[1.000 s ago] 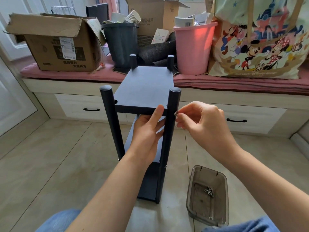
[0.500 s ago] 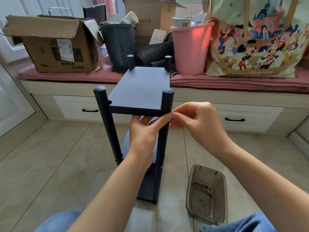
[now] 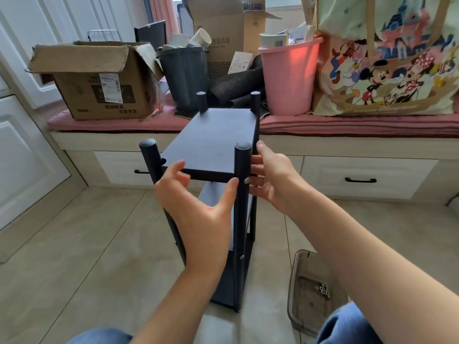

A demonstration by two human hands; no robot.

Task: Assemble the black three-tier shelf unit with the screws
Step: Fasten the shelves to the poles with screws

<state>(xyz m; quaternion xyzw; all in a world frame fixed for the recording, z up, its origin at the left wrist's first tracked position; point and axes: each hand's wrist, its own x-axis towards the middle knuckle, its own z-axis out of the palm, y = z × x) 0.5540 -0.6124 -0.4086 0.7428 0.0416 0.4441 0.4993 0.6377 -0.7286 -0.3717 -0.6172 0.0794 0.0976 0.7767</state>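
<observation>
The black three-tier shelf unit [image 3: 213,137] stands upright on the tiled floor in front of me, with four round posts. A silver screw head [image 3: 246,180] sits in the near right post at the level of the top shelf. My left hand [image 3: 198,209] is spread open at the top shelf's front edge, its thumb tip by that post. My right hand [image 3: 273,177] is open on the right side of the same post, fingers straight and holding nothing. Several loose screws [image 3: 322,289] lie in a clear plastic tray [image 3: 293,281] on the floor at the lower right.
Behind the shelf runs a window bench with a pink cushion [image 3: 99,124] and drawers. On it stand a cardboard box [image 3: 99,83], a dark bin [image 3: 185,75], a pink bucket [image 3: 289,75] and a cartoon bag [image 3: 387,58]. My knees are at the bottom edge.
My right hand has stopped pinching the screw at the post and opened. My left hand has come off the post and spread at the shelf's front edge. The view has shifted slightly.
</observation>
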